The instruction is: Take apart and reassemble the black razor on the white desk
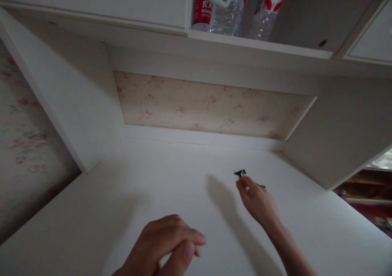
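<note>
**A:** In the head view, where does the tool lie?

**B:** On the white desk, toward the back right, right at the fingertips of the right hand. Its dark tip pokes out just beyond the fingers, up and to the left of them. A green sliver shows at the hand's other side.

**A:** And how does that hand stand?

**B:** Its fingers are drawn narrow, bunched over the tool and touching it (whether they truly grip it cannot be told). The left hand hangs low in the foreground, well apart from the tool, with fingers half curled and nothing in them.

**A:** The counts?

**B:** One tool. Two hands, both the person's own. Three bottles of clear plastic stand together on the shelf above the desk, the leftmost with a red label.
</note>
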`<state>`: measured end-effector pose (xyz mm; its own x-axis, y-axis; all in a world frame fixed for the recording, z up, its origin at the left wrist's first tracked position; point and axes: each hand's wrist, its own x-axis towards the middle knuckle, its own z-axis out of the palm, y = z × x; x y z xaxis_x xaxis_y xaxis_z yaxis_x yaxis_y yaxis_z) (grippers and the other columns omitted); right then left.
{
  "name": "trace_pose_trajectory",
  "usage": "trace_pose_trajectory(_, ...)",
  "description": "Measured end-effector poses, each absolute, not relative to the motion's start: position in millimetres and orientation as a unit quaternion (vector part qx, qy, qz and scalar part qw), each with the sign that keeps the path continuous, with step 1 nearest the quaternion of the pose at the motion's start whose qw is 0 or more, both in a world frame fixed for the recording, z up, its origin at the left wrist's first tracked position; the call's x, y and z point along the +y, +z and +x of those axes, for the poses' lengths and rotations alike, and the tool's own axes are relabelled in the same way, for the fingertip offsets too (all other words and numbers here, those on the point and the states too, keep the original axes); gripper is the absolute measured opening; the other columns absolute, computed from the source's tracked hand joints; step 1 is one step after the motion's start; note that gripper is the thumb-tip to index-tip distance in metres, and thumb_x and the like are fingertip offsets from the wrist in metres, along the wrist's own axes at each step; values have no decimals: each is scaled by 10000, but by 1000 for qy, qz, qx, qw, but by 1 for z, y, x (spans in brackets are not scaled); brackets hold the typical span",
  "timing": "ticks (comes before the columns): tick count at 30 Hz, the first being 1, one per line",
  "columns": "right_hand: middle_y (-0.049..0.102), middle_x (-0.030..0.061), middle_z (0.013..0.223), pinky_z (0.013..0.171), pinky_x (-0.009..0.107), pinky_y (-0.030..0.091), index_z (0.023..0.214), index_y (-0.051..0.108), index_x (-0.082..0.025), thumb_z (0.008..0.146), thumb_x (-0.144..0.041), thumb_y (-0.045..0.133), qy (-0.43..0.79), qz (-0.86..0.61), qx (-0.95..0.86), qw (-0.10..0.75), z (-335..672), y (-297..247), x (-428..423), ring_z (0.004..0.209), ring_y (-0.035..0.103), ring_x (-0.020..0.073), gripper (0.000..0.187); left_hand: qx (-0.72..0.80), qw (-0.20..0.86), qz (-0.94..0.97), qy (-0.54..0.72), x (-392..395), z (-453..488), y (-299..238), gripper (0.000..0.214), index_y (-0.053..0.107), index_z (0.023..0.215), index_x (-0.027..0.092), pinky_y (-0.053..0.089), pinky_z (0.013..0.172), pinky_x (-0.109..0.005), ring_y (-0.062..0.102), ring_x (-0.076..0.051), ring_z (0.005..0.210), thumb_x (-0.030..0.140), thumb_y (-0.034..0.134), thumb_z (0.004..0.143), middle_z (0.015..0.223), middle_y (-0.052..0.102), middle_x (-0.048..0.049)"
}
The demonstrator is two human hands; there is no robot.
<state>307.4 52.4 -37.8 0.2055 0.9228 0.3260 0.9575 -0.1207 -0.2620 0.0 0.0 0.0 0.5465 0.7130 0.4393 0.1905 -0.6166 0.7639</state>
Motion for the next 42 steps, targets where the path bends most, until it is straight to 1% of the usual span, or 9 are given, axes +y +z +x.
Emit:
trace_pose_trajectory(4, 647, 82, 965, 633, 338, 480, 1016, 604, -210, 994, -311, 489, -29, -828, -560, 20, 344, -68, 88, 807, 630, 307, 154, 318, 425, 796, 293, 22, 21, 0, 287, 657, 931, 243, 428, 770, -236, 587, -136, 808, 365, 399, 970, 822, 648, 2)
trace_pose_trajectory(8, 627, 149, 1004, 709, 413, 491, 1033, 618, -140, 995, -296, 509, -5, -842, -539, -21, 355, -86, 101, 875, 611, 358, 193, 333, 434, 803, 238, 35, 30, -12, 302, 662, 891, 213, 399, 683, -199, 577, -117, 777, 347, 403, 967, 824, 648, 14)
trace_pose_trajectory(15, 640, 192, 910, 681, 402, 480, 939, 641, -82, 1000, -151, 458, 23, -823, -568, 15, 343, -85, 105, 857, 614, 382, 206, 352, 430, 811, 185, 54, 36, -37, 363, 663, 803, 160, 378, 614, -214, 559, -134, 693, 354, 392, 948, 753, 640, -8)
trace_pose_trajectory(21, 651, 20, 716, 542, 204, 446, 871, 621, -175, 1051, -276, 448, 132, -727, -659, 141, 278, -80, 94, 638, 653, 195, 269, 398, 395, 806, 189, 70, 47, -64, 352, 595, 1173, 211, 444, 727, -257, 596, -185, 830, 387, 472, 894, 1041, 643, -51)
trace_pose_trajectory(24, 592, -29, 546, 397, 176, 393, 866, 595, -164, 1039, -249, 428, 313, -633, -650, 282, 237, -84, 88, 433, 595, 162, 254, 426, 348, 811, 197, 74, 51, -67, 291, 614, 1081, 221, 441, 692, -264, 602, -185, 780, 405, 499, 888, 974, 647, -30)
trace_pose_trajectory(28, 601, -21, 575, 400, 172, 390, 791, 582, -160, 993, -230, 505, 362, -581, -635, 357, 204, -87, 91, 447, 595, 156, 227, 475, 267, 811, 214, 77, 47, -66, 158, 604, 931, 206, 423, 719, -284, 603, -209, 806, 338, 545, 870, 924, 643, -27)
trace_pose_trajectory(34, 650, -11, 695, 490, 181, 416, 783, 618, -175, 960, -185, 547, 329, -538, -697, 341, 186, -72, 95, 592, 628, 166, 191, 471, 274, 799, 256, 87, 31, -69, 138, 598, 869, 207, 398, 692, -249, 609, -175, 788, 262, 476, 902, 859, 655, -2)
trace_pose_trajectory(38, 668, -6, 944, 582, 200, 452, 1081, 624, -235, 966, -213, 555, 316, -496, -770, 246, 203, -62, 94, 664, 647, 171, 136, 488, 302, 786, 231, 104, 12, -74, 189, 603, 837, 189, 370, 597, -225, 606, -161, 724, 256, 437, 900, 791, 652, -7)
trace_pose_trajectory(42, 673, 22, 898, 673, 262, 453, 1007, 649, -229, 999, -242, 530, 142, -642, -736, 158, 261, -60, 103, 811, 641, 238, 120, 549, 245, 777, 188, 131, -25, -76, 246, 571, 778, 176, 344, 572, -224, 597, -157, 690, 301, 413, 919, 738, 634, -10)
